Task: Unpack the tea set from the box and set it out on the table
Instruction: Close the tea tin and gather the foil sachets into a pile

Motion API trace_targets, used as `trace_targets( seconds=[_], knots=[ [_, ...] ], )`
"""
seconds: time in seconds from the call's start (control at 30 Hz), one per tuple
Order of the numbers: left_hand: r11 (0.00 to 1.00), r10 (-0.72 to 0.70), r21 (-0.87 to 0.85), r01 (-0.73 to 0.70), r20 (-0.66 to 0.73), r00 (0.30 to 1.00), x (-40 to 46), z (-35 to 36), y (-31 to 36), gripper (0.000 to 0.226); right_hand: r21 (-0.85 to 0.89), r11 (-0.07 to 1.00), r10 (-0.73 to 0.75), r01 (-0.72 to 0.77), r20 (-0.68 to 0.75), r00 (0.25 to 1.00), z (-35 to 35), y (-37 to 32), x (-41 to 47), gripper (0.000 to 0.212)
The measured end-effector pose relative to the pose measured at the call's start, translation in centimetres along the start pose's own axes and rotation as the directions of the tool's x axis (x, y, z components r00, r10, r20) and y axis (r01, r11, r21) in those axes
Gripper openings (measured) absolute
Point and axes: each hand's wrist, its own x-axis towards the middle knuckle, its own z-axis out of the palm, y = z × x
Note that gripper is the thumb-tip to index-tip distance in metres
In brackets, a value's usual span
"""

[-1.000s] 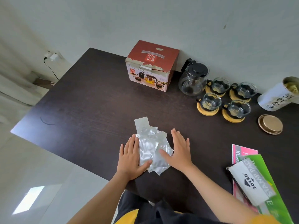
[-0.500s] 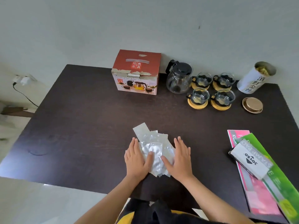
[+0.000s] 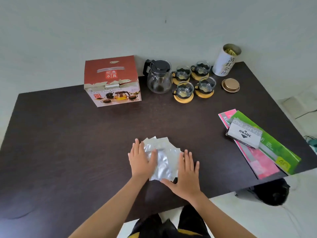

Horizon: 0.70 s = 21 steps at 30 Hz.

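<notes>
Foil sachets point(image 3: 161, 158): left hand point(image 3: 140, 160), right hand point(image 3: 186, 176) lying flat, fingers spread, corralling the pile | teapot point(image 3: 159, 78), cups point(image 3: 184, 88) standing beside shut box point(image 3: 112, 81), apparently unpacked

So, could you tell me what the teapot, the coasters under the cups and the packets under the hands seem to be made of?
The teapot looks like clear glass with a black, probably plastic, lid and handle: the table shows through its body. The coasters look like light wood or bamboo: matte tan discs. The packets look like silvery foil or metallised plastic: they are crinkled and catch bright glints.
</notes>
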Motion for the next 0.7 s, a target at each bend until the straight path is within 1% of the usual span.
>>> trace_targets(
  seconds=[0.07,0.13,0.2,0.27,0.43,0.53,0.6,0.7],
  knots=[
    [0.997,0.012,-0.07,-0.011,0.0,1.0,-0.8,-0.3,0.2,0.063,-0.005,1.0,-0.008,0.008,0.011,1.0,0.2,-1.1,0.5,0.12],
    [0.995,0.014,-0.1,-0.012,0.018,1.0,-1.0,-1.0,0.4,0.071,-0.012,0.999,-0.041,0.041,0.002,0.999,0.3,-2.2,1.0,0.121],
    [0.999,0.032,-0.04,-0.029,0.072,0.997,-0.4,-1.8,0.4,0.084,-0.019,0.997,-0.072,0.072,-0.016,0.997,0.5,-2.8,1.4,0.122],
    [1.0,0.014,0.017,-0.017,0.139,0.99,0.4,-2.5,0.3,0.09,-0.012,0.996,-0.09,0.09,-0.017,0.996,0.5,-2.9,1.6,0.122],
    [0.997,-0.072,0.025,0.068,0.262,0.962,2.0,-3.3,0.8,0.082,0.026,0.992,-0.119,0.12,-0.03,0.992,-0.2,-2.8,1.5,0.124],
    [0.989,-0.113,0.126,0.077,0.314,0.943,2.3,-3.1,1.6,0.07,0.06,0.992,-0.113,0.115,-0.043,0.993,-0.4,-2.8,1.5,0.125],
    [0.974,-0.137,0.216,0.069,0.319,0.938,2.0,-3.0,2.3,0.065,0.064,0.992,-0.11,0.113,-0.049,0.993,-0.3,-2.7,1.5,0.125],
    [0.911,-0.14,0.412,0.004,0.301,0.943,1.2,-2.8,3.2,0.073,0.066,0.991,-0.109,0.113,-0.064,0.992,-0.2,-2.7,1.6,0.125]
  ],
)
